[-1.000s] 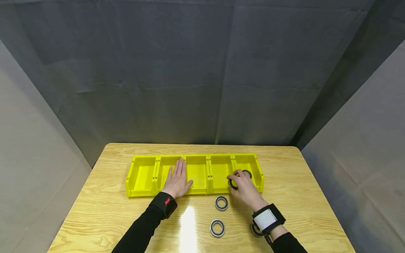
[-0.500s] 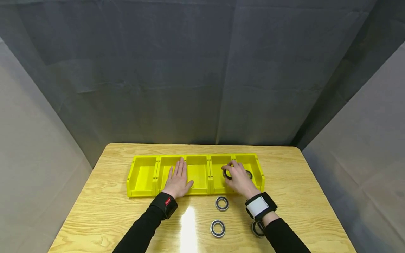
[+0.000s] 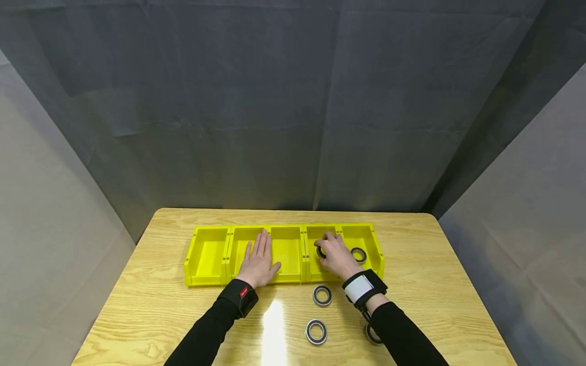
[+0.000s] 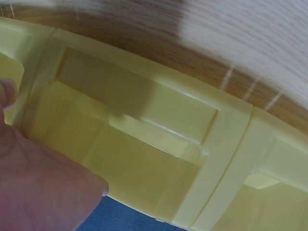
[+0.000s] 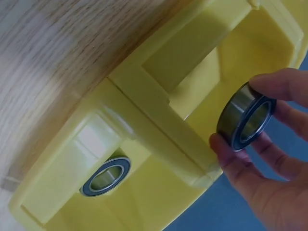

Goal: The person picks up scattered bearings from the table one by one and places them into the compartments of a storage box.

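Observation:
My right hand [image 3: 338, 257] pinches a ball bearing [image 5: 244, 117] between thumb and fingertips, over the second compartment from the right of a yellow bin row [image 3: 286, 278]. In the right wrist view the bearing is tilted, its dark seal ring and bore showing. Another bearing [image 3: 358, 255] lies in the rightmost compartment. My left hand [image 3: 257, 264] lies flat with fingers straight, across the bins left of the middle. From the left wrist camera, only part of that hand [image 4: 43, 183] appears at the bin's edge.
On the wooden table [image 3: 137, 305], in front of the bins, lie a bearing [image 3: 322, 295] and a nearer bearing [image 3: 316, 332]. A third bearing [image 3: 373, 335] is partly covered by the right forearm. Grey cloth [image 3: 256, 127] hangs behind the table.
My right hand has moved left with its bearing, from the rightmost compartment to over the one beside it, uncovering the bearing lying there. The left hand has stayed in place.

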A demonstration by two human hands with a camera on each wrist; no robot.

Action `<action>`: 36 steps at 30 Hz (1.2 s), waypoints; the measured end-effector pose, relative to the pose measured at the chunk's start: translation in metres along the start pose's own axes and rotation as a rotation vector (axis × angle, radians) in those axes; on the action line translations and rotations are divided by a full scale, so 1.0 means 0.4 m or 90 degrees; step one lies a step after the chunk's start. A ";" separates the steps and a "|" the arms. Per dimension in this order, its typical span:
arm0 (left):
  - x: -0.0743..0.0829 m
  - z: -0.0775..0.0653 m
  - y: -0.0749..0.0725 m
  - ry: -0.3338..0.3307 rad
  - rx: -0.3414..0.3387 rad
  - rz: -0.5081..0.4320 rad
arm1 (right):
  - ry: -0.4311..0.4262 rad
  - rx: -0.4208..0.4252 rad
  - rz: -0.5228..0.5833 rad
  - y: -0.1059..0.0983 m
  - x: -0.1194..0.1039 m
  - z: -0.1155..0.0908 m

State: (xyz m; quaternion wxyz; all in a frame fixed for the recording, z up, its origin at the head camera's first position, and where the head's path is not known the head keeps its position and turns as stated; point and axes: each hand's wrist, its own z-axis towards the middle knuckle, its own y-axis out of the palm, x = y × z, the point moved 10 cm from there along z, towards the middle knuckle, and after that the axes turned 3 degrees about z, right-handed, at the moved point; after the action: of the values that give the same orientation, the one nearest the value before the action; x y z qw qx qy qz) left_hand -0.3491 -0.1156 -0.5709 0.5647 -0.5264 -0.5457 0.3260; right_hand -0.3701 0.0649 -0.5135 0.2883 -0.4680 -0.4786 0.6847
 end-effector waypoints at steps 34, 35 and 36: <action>-0.005 0.011 0.011 0.014 0.025 -0.005 | 0.064 -0.090 -0.054 0.152 0.035 0.023; -0.005 0.011 0.011 0.014 0.026 -0.004 | 0.062 -0.088 -0.057 0.151 0.035 0.022; -0.005 0.010 0.011 0.015 0.027 -0.005 | 0.060 -0.086 -0.058 0.148 0.034 0.021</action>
State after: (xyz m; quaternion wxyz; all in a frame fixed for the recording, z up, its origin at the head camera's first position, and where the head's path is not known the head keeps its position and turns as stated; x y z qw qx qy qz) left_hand -0.3525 -0.1155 -0.5764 0.5833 -0.5161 -0.5341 0.3288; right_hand -0.3801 0.0508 -0.5724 0.3092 -0.4958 -0.5305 0.6141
